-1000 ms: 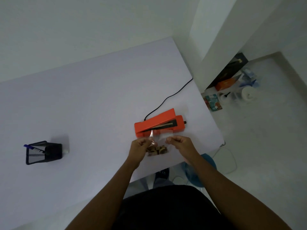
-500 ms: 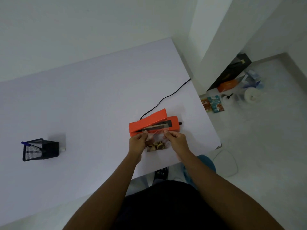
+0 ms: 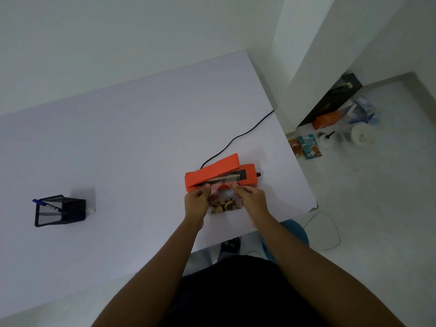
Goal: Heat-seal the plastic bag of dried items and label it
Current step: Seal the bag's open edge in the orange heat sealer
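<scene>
A person standing at a pale lilac table (image 3: 118, 149) holds a small clear plastic bag (image 3: 221, 188) of brown dried slices (image 3: 224, 205) by its two top corners, the left hand (image 3: 197, 204) pinching one corner between thumb and fingers and the right hand (image 3: 251, 200) pinching the other. The open mouth of the bag lies across the dark sealing strip of an orange hinged heat sealer (image 3: 219, 177), whose upper arm stands raised and whose black power cord (image 3: 238, 138) trails off the table's far edge. The dried slices sit bunched at the bottom of the bag, on the table between the two hands and just in front of the sealer. The step in hand appears to be lining up the mouth for sealing, and it would go best with the film pulled flat and wrinkle-free along the strip, the contents kept well clear of it, and the fingers drawn back before the arm is pressed down. A black mesh pen holder (image 3: 60, 210) with a blue pen (image 3: 39, 202), likely for the label, stands well apart to the left.
</scene>
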`<state>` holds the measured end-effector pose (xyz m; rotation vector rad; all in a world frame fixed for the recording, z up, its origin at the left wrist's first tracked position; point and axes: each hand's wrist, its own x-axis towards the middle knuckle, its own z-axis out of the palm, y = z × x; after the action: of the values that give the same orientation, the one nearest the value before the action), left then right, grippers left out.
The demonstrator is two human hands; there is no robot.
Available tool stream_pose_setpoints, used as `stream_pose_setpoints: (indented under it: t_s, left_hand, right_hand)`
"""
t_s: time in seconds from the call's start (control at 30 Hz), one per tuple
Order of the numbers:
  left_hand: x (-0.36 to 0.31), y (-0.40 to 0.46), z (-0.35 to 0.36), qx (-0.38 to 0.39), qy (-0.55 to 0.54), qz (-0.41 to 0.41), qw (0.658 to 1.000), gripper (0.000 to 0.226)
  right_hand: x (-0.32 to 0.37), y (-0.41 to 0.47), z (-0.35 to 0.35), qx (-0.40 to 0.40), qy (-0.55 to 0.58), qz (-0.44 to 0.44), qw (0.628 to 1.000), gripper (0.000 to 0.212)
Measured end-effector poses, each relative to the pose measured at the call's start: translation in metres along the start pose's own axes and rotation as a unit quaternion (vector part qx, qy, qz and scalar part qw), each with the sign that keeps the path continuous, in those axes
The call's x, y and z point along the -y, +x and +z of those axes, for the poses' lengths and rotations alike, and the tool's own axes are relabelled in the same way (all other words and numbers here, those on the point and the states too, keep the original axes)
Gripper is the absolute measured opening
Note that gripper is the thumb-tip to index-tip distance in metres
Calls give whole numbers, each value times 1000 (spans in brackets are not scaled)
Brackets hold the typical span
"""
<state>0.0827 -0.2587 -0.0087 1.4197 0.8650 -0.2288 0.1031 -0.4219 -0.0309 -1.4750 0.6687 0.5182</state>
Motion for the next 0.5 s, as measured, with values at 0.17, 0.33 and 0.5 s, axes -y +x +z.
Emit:
stream_pose_setpoints:
  t_s: [0.17, 0.33, 0.5]
  left_hand:
    - [-1, -4, 0, 6, -25, -15, 1000, 12]
    - [5, 0, -4, -3, -22, -40, 999, 11]
    - [2, -1, -1, -18, -42, -52, 998, 11]
  right_hand:
    - [-1, -2, 1, -7, 9, 2, 1000, 22]
    - [-2, -4, 3, 0, 17, 3, 1000, 27]
    - [-2, -2, 2, -5, 22, 2, 1000, 32]
